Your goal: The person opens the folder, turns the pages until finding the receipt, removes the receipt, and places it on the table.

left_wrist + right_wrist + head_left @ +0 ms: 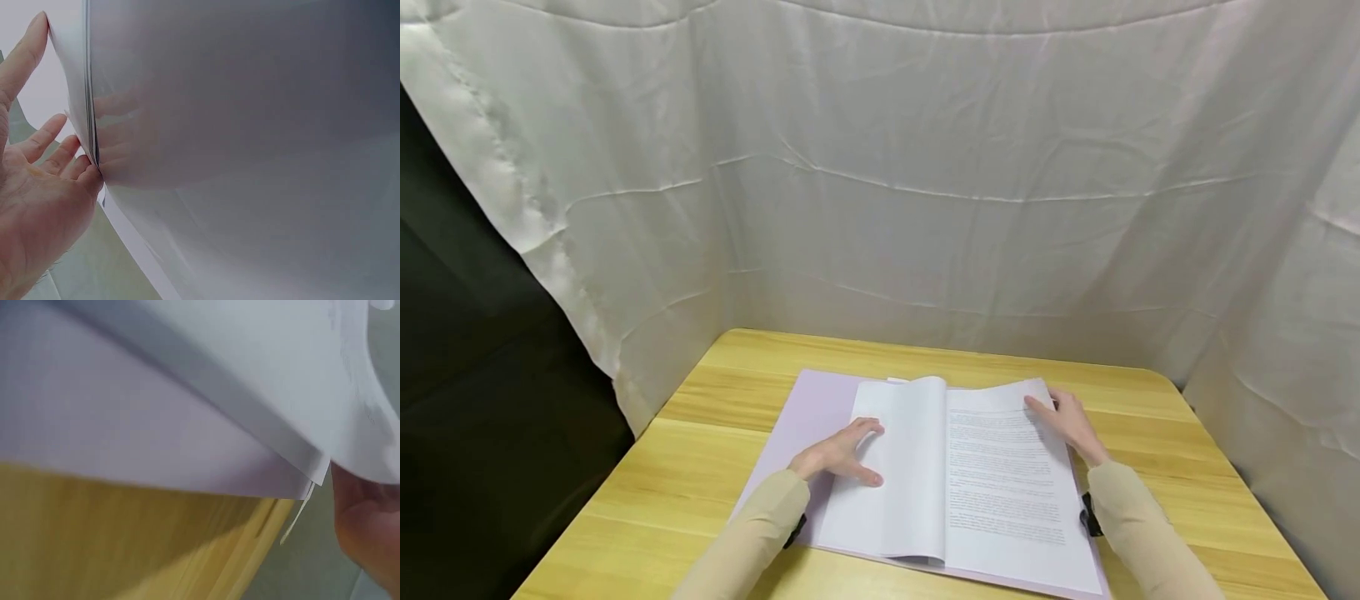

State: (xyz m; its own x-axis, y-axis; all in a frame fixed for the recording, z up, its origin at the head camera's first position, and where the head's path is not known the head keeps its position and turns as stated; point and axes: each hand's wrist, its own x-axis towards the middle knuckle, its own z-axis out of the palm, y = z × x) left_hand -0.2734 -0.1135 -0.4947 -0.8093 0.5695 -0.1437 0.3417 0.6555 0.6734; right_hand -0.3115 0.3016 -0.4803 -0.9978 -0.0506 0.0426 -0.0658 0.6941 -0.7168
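An open document (1003,492) with white pages lies on a larger lilac cover (820,396). Its right-hand page carries printed text, while the turned left-hand pages (917,467) look blank and bulge near the middle fold. My left hand (842,454) rests at those turned pages with thumb and fingers spread; in the left wrist view its fingertips meet the page edges. At the upper right corner, my right hand (1070,423) pinches the printed page, thumb on top and the other fingers mostly hidden behind. That corner bends upward, and the right wrist view shows a gap beneath the lifted paper (269,362).
The document lies on a wooden table (700,475) with rounded far corners. Pale curtains (925,167) hang behind and along the sides, with a dark cloth (490,375) at the left. A thin cord (297,515) dangles by the cover's corner in the right wrist view.
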